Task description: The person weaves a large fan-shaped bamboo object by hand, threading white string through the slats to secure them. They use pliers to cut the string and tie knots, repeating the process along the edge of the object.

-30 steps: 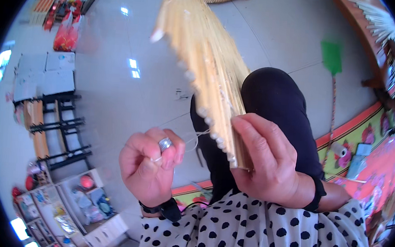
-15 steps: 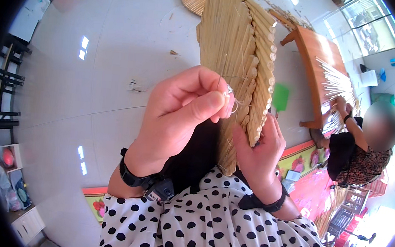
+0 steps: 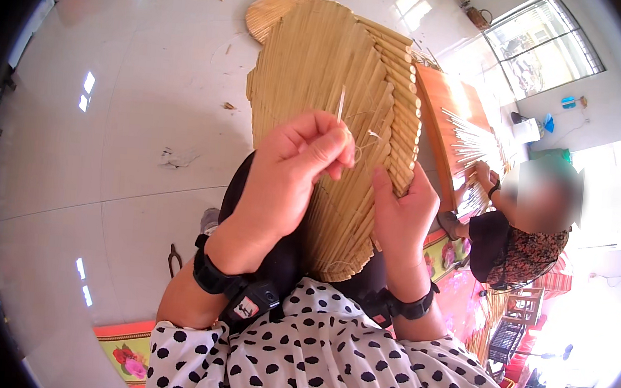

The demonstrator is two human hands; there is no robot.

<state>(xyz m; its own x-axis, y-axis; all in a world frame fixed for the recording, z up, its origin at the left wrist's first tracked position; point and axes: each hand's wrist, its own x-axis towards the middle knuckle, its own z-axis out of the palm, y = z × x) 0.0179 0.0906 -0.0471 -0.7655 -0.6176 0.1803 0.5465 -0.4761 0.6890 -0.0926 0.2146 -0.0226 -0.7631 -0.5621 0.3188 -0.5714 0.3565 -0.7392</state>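
A panel of straw-coloured reed stalks slants up from my lap. Thicker, blunt-ended stalks line its right edge. My left hand is closed above the panel's face, thumb and forefinger pinching a thin, shiny needle that points upward. A pale thread loops beside those fingertips, and a small white tuft of thread shows against the reeds. On the panel's lower right edge my right hand keeps its grip, thumb on top; its other fingers are partly hidden beneath.
A round reed piece lies on the tiled floor beyond the panel. At right, a person handles white sticks on a wooden table. Pliers-like handles lie on the floor at left, above a flowered mat.
The panel has turned to show more of its broad face. My left hand has shifted left and slightly down, with the needle standing clearer; the right hand still grips the edge.
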